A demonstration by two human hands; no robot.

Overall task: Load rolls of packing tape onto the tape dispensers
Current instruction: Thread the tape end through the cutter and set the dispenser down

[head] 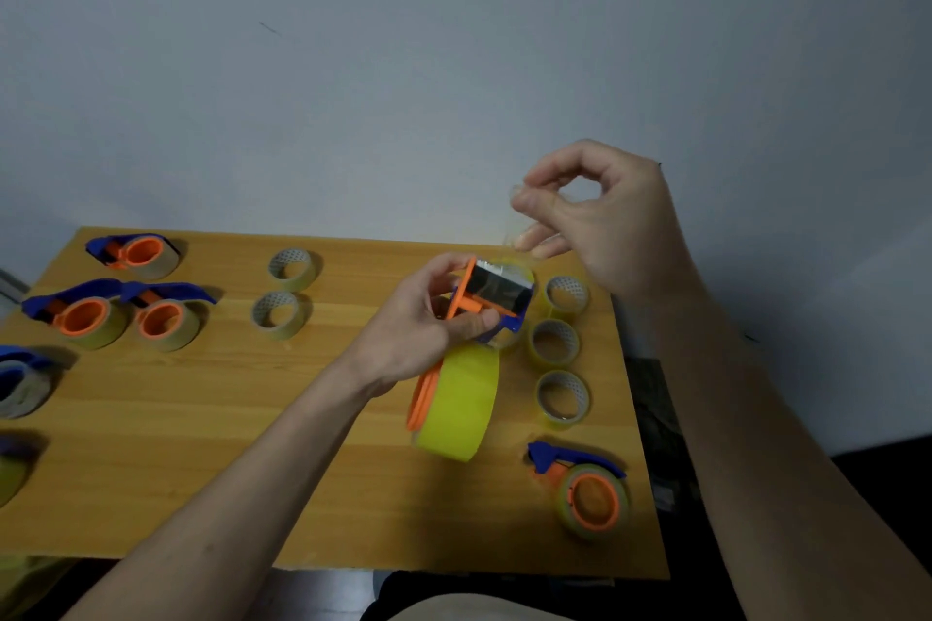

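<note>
Spanning the lower half of the head view, a wooden table (212, 444) is set against a pale wall (353, 66). Above the right half of the table, a blue and orange tape dispenser (491, 305) is gripped by the left hand (423, 328), its fingers curled round the handle. A yellow tape roll (461, 406) is seated on the dispenser's orange hub, below the hand. The right hand (600, 217) is raised above the far right corner, thumb and forefinger pinched on a clear tape strip (519, 227) running down to the dispenser's metal plate. Three loaded dispensers (121, 308) are placed near the far left corner, and another loaded dispenser (585, 489) lies near the right edge. Three spare rolls (557, 343) are lined along the right edge; two more rolls (285, 293) lie beside the far edge, mid-table.
</note>
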